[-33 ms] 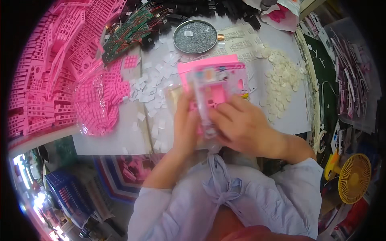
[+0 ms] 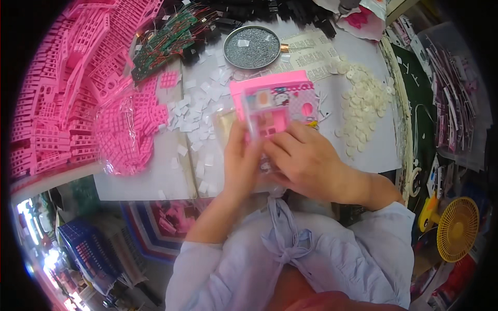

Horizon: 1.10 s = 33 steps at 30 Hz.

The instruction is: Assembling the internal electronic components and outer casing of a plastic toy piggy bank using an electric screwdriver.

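Observation:
A pink plastic toy casing [image 2: 270, 79] with a rectangular opening stands in front of me at the table's near side. Over its face lies a printed sheet [image 2: 300, 98] with a cartoon figure and a pink checked pattern, its left edge smeared by motion. My left hand [image 2: 239, 168] grips the casing's lower left side, thumb along the edge. Bent fingers of my right hand [image 2: 311, 167] press together on the sheet's lower part, and they hide the lower end of sheet and casing.
Small white squares [image 2: 206, 93] lie scattered leftward, beside bagged pink grids [image 2: 124, 135] and stacked pink frames [image 2: 72, 78]. Beyond the casing is a round pan of grey granules [image 2: 252, 47]. Cream discs [image 2: 363, 98] are heaped rightward. Wired green boards [image 2: 166, 44] lie back left; a yellow fan [image 2: 456, 229] stands lower right.
The printed sheet has swung from a narrow, tilted strip to a flatter lie over the casing's face, so its pattern shows. My right hand has shifted slightly left.

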Motion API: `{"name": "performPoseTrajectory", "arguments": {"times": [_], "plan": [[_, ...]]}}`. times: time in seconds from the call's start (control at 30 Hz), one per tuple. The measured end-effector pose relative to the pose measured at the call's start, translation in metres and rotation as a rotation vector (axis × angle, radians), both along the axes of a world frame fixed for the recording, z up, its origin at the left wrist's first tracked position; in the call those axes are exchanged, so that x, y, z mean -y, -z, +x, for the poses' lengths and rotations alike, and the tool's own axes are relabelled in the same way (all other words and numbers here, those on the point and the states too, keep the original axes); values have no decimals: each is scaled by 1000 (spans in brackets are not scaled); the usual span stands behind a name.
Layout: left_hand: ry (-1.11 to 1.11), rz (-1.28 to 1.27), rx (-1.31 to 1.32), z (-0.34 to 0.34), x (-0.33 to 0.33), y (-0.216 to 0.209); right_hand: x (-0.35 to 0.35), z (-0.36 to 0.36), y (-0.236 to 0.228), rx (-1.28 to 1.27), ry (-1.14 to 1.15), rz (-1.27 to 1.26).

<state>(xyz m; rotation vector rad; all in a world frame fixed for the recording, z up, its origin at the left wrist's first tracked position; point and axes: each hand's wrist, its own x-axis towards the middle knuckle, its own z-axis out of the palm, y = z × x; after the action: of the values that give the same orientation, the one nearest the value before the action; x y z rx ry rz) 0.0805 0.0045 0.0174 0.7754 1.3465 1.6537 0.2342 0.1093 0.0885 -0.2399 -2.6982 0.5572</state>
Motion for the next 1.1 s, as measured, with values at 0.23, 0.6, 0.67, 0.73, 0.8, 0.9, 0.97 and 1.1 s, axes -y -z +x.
{"name": "performPoseTrajectory", "arguments": {"times": [0.23, 0.6, 0.67, 0.73, 0.8, 0.9, 0.97, 1.1], "plan": [[-86, 22, 399, -16, 23, -30, -27, -7, 43, -427, 157, -1201], [-420, -101, -715, -15, 35, -10, 27, -35, 48, -559, 43, -1378], [-384, -144, -773, -18, 36, -5, 31, -35, 48, -549, 52, -1372], [-379, -157, -763, -17, 35, -5, 33, -36, 49, -556, 54, -1396], [-379, -140, -712, -17, 37, 1, 33, -35, 52, -548, 56, -1329], [-364, -142, -651, -16, 40, 1, 26, -31, 61, -482, 67, -1116], [-378, -153, -582, -12, 42, -1, 24, -26, 62, -398, 86, -1002], [-389, -173, -525, -5, 45, 7, 30, -25, 65, -437, 127, -1066]]}}
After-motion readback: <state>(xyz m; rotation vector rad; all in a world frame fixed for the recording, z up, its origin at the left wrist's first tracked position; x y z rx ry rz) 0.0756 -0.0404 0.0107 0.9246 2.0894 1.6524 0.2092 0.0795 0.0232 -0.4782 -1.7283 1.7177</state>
